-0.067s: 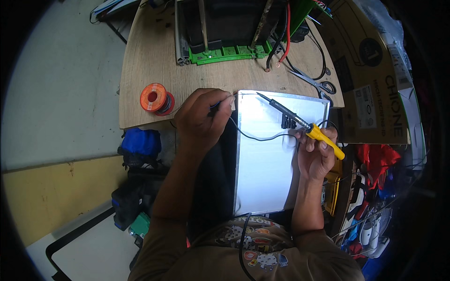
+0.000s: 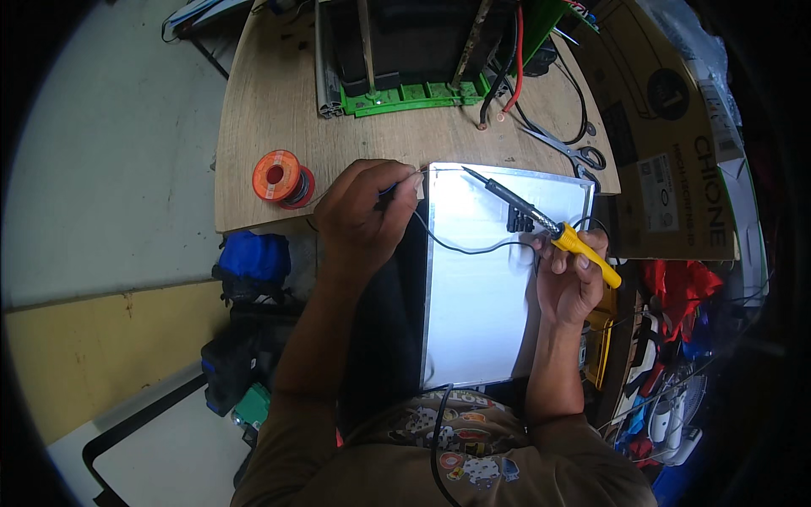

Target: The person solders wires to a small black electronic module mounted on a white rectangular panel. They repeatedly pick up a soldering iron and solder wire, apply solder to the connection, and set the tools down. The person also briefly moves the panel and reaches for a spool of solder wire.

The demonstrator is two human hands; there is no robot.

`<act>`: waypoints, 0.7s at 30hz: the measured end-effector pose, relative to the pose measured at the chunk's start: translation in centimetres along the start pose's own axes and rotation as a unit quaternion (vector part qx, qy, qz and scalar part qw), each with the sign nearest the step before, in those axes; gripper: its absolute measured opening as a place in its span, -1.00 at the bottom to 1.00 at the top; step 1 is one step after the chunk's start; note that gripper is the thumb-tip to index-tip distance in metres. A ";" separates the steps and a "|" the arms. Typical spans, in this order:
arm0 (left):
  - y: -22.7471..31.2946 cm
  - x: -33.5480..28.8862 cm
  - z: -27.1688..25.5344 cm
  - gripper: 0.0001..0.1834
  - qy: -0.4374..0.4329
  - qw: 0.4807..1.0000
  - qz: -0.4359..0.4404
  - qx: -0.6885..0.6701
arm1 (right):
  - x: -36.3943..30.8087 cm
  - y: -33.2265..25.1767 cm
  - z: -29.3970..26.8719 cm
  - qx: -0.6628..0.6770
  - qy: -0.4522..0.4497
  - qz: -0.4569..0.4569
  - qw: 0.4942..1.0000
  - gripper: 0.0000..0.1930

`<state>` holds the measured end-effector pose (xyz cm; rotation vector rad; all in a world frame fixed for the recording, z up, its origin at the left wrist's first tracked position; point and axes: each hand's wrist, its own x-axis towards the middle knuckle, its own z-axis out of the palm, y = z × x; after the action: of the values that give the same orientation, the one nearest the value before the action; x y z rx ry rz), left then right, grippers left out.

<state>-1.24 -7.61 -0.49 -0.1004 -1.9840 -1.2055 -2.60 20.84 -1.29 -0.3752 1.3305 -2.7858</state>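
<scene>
My left hand (image 2: 359, 211) is closed in a pinch above the table's near edge, by the upper left corner of a white metal-framed panel (image 2: 477, 304). A thin wire (image 2: 424, 170) with a reddish end pokes out past its fingertips. From a spool of solder (image 2: 274, 173) at left, a fine strand leads toward this hand. My right hand (image 2: 568, 275) grips a soldering iron (image 2: 545, 220) by its yellow handle, the tip pointing up and left over the panel, a short way from the wire's end. A dark lead (image 2: 465, 252) curves from near my left fingers to my right hand.
On the wooden table (image 2: 380, 139) stands a black unit with a green base (image 2: 414, 97), with thick red and black cables (image 2: 515, 72). Scissors (image 2: 566, 148) lie at right. A large cardboard box (image 2: 667, 169) and a pile of clutter (image 2: 676, 380) flank the right side.
</scene>
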 end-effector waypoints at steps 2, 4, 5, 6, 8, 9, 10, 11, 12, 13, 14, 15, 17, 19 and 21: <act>0.0 0.0 0.0 -0.86 -0.001 1.000 0.000 0.000 | 0.0 0.0 0.0 0.002 -0.001 0.000 1.000 -0.75; 0.0 0.0 0.0 -0.86 -0.002 1.000 -0.002 0.002 | 0.1 0.0 -0.1 0.005 -0.002 0.000 1.000 -0.75; -0.1 -0.1 0.0 -0.86 -0.003 1.000 -0.003 0.003 | 0.1 0.0 -0.1 0.007 -0.003 0.001 1.000 -0.75; 0.0 -0.1 0.0 -0.86 -0.004 1.000 -0.005 0.006 | 0.1 0.0 -0.1 0.009 -0.008 0.000 1.000 -0.75; -0.3 0.2 0.1 -0.86 -0.001 1.000 0.005 0.006 | 0.5 0.2 -0.2 0.011 -0.009 -0.004 1.000 -0.75; -0.3 0.3 0.1 -0.86 -0.002 1.000 0.007 0.006 | 0.5 0.2 -0.2 0.011 -0.013 -0.004 1.000 -0.75; -0.3 0.3 0.1 -0.86 -0.002 1.000 0.006 0.007 | 0.5 0.2 -0.2 0.012 -0.013 -0.004 1.000 -0.75; -0.3 0.3 0.1 -0.86 -0.003 1.000 0.006 0.008 | 0.6 0.2 -0.2 0.013 -0.016 -0.002 1.000 -0.74; -0.3 0.3 0.1 -0.86 -0.004 1.000 0.008 0.009 | 0.6 0.2 -0.1 0.016 -0.024 -0.004 1.000 -0.74; -0.2 0.3 0.1 -0.86 -0.003 1.000 0.011 0.020 | 0.6 0.2 -0.1 0.016 -0.022 -0.005 1.000 -0.74; -0.2 0.4 0.1 -0.86 -0.003 0.999 0.016 0.030 | 0.7 0.2 -0.2 0.019 -0.024 -0.008 0.999 -0.74; -0.1 0.4 0.0 -0.86 -0.006 0.999 0.015 0.040 | 0.7 0.1 -0.3 0.021 -0.029 -0.007 0.999 -0.74; 0.2 0.6 0.0 -0.88 -0.007 0.998 0.003 0.062 | 0.6 -0.8 -0.9 0.030 -0.031 -0.022 0.999 -0.74; 0.8 0.8 0.0 -0.89 0.003 0.996 0.025 0.091 | 0.5 -2.1 -2.0 0.018 -0.027 -0.048 0.998 -0.73; 1.9 1.1 -0.1 -0.89 0.023 0.988 0.085 0.125 | 0.1 -3.6 -3.2 -0.011 -0.027 -0.076 0.997 -0.73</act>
<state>-1.09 -6.98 1.66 -0.1116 -2.0250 -0.8369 -3.20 25.59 -0.41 -0.5718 1.3774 -2.8593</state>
